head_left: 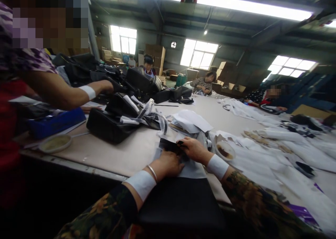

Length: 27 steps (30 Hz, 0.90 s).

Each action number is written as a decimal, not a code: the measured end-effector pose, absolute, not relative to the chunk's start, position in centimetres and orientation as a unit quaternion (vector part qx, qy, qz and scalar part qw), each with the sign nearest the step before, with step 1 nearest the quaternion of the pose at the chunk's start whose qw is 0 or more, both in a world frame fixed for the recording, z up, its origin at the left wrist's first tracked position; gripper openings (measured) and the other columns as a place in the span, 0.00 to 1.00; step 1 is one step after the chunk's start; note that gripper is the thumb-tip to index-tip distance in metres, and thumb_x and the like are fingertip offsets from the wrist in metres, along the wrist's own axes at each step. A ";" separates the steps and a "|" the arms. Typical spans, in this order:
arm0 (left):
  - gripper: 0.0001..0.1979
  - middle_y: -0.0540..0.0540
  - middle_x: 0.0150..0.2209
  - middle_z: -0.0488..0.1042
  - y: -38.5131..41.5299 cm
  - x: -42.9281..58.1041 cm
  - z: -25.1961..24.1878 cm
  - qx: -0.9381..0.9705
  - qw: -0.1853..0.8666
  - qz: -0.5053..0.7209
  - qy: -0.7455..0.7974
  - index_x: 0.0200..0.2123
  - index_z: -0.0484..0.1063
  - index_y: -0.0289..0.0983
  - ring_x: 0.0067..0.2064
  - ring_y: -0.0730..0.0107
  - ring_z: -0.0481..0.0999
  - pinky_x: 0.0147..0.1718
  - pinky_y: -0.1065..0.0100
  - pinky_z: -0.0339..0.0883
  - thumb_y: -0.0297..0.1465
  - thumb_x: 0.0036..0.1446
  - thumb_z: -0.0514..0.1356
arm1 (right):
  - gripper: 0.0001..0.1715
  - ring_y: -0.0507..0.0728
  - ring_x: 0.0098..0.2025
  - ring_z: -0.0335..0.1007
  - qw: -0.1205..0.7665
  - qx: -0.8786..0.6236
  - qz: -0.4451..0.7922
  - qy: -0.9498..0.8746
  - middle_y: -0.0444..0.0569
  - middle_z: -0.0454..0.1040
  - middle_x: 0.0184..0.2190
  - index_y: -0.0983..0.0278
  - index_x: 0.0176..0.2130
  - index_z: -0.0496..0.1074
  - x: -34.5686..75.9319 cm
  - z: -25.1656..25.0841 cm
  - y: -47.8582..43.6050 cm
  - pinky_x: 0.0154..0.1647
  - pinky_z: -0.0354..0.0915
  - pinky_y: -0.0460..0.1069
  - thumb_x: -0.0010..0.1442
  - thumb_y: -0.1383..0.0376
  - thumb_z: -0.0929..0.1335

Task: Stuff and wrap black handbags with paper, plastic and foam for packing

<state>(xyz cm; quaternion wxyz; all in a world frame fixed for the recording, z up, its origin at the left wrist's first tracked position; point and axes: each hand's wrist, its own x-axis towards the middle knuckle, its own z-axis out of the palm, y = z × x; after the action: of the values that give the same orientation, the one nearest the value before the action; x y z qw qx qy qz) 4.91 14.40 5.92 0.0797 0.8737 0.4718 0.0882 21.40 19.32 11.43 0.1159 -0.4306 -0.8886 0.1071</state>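
Bench (118,158): pale top; black bags (105,127) left, white sheets (249,155) right.
Black piece (181,204): near centre, at bench edge, between patterned sleeves (102,211).
Left hand (168,163): over dark flap (166,144); grip hidden, cannot tell.
Right hand (194,149): at the flap's right edge; whether the grip pinches cannot be told.

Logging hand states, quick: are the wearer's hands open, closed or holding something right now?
Left hand: at the black piece, fingers partly hidden; grip cannot be told.
Right hand: fingers bent at the black piece; grip cannot be told.
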 end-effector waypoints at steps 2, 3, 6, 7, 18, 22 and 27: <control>0.28 0.38 0.61 0.69 14.4 4.9 5.9 0.877 0.079 0.110 0.461 0.62 0.66 0.39 0.60 0.46 0.68 0.58 0.49 0.59 0.45 0.62 0.53 | 0.17 0.57 0.47 0.74 0.133 -0.411 0.121 -0.894 0.51 0.77 0.47 0.59 0.50 0.76 21.6 10.8 18.4 0.49 0.66 0.48 0.63 0.69 0.65; 0.27 0.38 0.61 0.69 14.4 4.8 5.9 0.880 0.078 0.120 0.454 0.61 0.66 0.39 0.60 0.47 0.68 0.58 0.51 0.59 0.43 0.63 0.53 | 0.17 0.58 0.48 0.74 0.143 -0.405 0.127 -0.894 0.51 0.76 0.48 0.59 0.50 0.76 21.8 10.5 18.0 0.50 0.66 0.49 0.64 0.69 0.65; 0.25 0.37 0.61 0.70 14.2 4.3 6.1 0.891 0.076 0.134 0.428 0.60 0.69 0.37 0.60 0.48 0.69 0.59 0.53 0.59 0.41 0.63 0.53 | 0.20 0.58 0.47 0.75 0.170 -0.398 0.137 -0.891 0.50 0.77 0.47 0.58 0.54 0.73 22.4 9.4 16.7 0.50 0.68 0.51 0.65 0.70 0.64; 0.26 0.35 0.61 0.70 14.1 4.0 6.1 0.894 0.077 0.132 0.422 0.60 0.68 0.36 0.60 0.47 0.69 0.59 0.53 0.59 0.41 0.63 0.53 | 0.21 0.59 0.47 0.75 0.183 -0.398 0.139 -0.888 0.50 0.77 0.47 0.58 0.55 0.72 22.7 9.1 16.4 0.49 0.68 0.51 0.65 0.70 0.64; 0.31 0.36 0.63 0.67 14.9 1.1 6.4 0.924 0.136 0.153 0.322 0.61 0.69 0.38 0.64 0.46 0.64 0.64 0.54 0.54 0.45 0.58 0.62 | 0.15 0.60 0.50 0.75 0.256 -0.417 0.156 -0.858 0.51 0.77 0.48 0.59 0.51 0.75 24.8 5.8 14.8 0.53 0.68 0.54 0.66 0.66 0.64; 0.23 0.38 0.56 0.75 14.1 -0.8 5.9 0.904 0.133 0.208 0.349 0.55 0.75 0.40 0.59 0.50 0.71 0.62 0.53 0.57 0.41 0.58 0.63 | 0.17 0.59 0.46 0.76 0.184 -0.423 0.161 -0.872 0.50 0.78 0.47 0.59 0.52 0.74 24.4 7.0 14.3 0.48 0.68 0.52 0.67 0.64 0.63; 0.16 0.37 0.50 0.76 11.5 -1.9 5.8 0.842 0.159 0.264 0.443 0.46 0.78 0.36 0.54 0.52 0.74 0.57 0.55 0.65 0.33 0.54 0.65 | 0.18 0.58 0.48 0.75 0.086 -0.434 0.134 -0.887 0.50 0.77 0.49 0.58 0.55 0.72 23.2 8.6 14.1 0.49 0.66 0.50 0.67 0.61 0.64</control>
<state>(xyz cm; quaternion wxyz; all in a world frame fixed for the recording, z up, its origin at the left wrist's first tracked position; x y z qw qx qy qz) -1.91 11.53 5.78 0.1592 0.8420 0.4428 0.2641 23.20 14.11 8.58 0.0855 -0.4344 -0.8866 0.1340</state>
